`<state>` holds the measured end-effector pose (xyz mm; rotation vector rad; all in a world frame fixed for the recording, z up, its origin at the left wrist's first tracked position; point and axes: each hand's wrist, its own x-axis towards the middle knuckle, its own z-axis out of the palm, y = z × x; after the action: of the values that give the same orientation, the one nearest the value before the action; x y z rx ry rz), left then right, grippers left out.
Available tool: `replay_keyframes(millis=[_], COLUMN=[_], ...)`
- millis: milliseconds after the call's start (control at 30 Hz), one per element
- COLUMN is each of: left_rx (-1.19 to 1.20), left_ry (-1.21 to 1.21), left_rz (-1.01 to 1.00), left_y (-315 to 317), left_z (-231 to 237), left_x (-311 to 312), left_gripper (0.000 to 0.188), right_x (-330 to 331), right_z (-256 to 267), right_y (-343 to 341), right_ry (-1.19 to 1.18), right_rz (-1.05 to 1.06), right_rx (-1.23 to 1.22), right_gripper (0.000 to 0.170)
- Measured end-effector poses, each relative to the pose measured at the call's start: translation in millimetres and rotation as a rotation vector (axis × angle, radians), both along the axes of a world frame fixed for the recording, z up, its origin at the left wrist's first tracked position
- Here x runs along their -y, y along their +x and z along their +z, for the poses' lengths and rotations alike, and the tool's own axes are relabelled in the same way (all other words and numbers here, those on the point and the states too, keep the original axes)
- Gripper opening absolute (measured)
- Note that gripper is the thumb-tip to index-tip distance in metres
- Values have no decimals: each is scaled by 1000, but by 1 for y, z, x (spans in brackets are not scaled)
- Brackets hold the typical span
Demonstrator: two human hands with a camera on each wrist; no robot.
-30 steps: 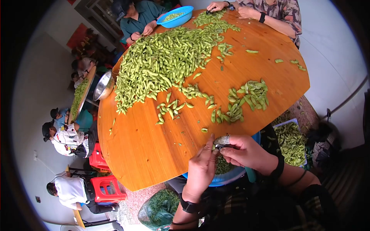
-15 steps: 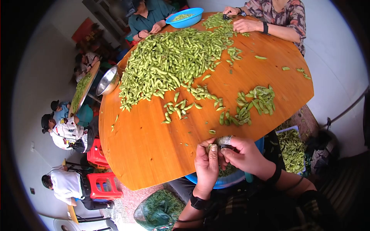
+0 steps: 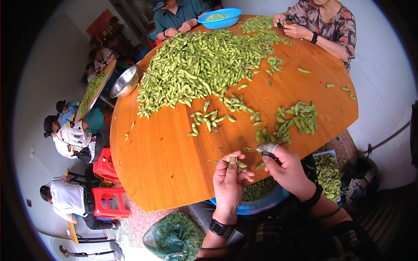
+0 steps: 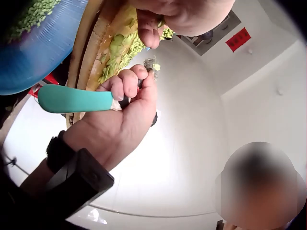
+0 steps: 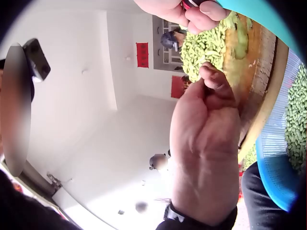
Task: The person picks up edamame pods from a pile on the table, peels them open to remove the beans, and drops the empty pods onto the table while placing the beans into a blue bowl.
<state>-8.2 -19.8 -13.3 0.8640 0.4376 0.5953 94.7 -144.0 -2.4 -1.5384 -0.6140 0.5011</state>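
In the head view my left hand pinches a green soybean pod between thumb and fingers, over the near edge of the wooden table. To its right, my right hand is a short way apart, with a grey wrap on a finger. The left wrist view shows the right hand's fingers curled round a tool with a teal handle; its working end is mostly hidden by the fingers. Below both hands stands a blue basin with shelled beans in it.
A large heap of pods covers the far left of the table, with smaller piles nearer me. Two people sit across, by another blue basin. A metal bowl stands at the left edge. A net bag lies below.
My hands have drawn apart from where they met. The left hand now shows a pod between its fingers. The head view has shifted, so the table sits slightly further right.
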Motion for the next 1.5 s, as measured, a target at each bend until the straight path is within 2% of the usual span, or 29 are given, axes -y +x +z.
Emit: replay_keyframes(millis=[33,67,133,167,233,400,467,533,700,867,933,1000,1100,1133,1200,1333,1400,1467,1500], left_rx=[-25,-50,-70,-92,-106,-81,-81,-121,-72,-34,-29,-1,56,97,76,114,37,102,47], left_ry=[-3,-7,23,57,43,45,38,36,122,158,173,131,24,-56,-44,-44,-20,11,32], left_rz=[-29,-54,-71,-97,-72,-55,21,10,-62,-128,-129,-147,-170,-205,-221,-224,-164,-142,-129], left_y=[-1,-2,-2,-2,-1,-1,4,3,2,-4,-5,-5,-8,-9,-10,-12,-10,-8,-5], left_z=[2,3,1,1,2,-3,-2,-2,-11,-14,-17,-20,-19,-18,-16,-17,-11,-17,-13], left_x=[-1,-2,-1,-1,1,1,4,4,3,2,2,-1,-5,-6,-8,-8,-7,-8,-7], left_gripper=[23,24,24,24,22,20,18,16,15,16,17,18,18,18,20,22,22,20,20], right_x=[-1,0,1,0,-4,-8,-11,-8,-9,-12,-10,-11,-12,-13,-12,-14,-10,-12,-12], right_z=[-6,-6,-5,-3,1,2,2,7,-3,-2,-5,-13,-8,-11,-20,-7,-4,1,6], right_y=[1,3,6,7,7,-5,-6,-8,-10,-14,-15,-20,-30,-29,-26,-36,-31,-27,-27], right_ry=[-44,-46,-211,-211,-190,-156,-151,-212,-190,-35,-118,-125,-82,-79,-49,39,-170,-190,-208], right_rz=[-9,-4,-5,-3,2,23,21,70,-2,-56,-54,-23,-16,-5,51,-35,-26,-40,-39], right_rx=[330,333,496,496,652,752,793,786,823,780,626,609,285,286,347,407,461,547,537], right_gripper=[21,21,23,23,18,22,23,22,21,19,17,15,12,12,10,11,22,27,28])
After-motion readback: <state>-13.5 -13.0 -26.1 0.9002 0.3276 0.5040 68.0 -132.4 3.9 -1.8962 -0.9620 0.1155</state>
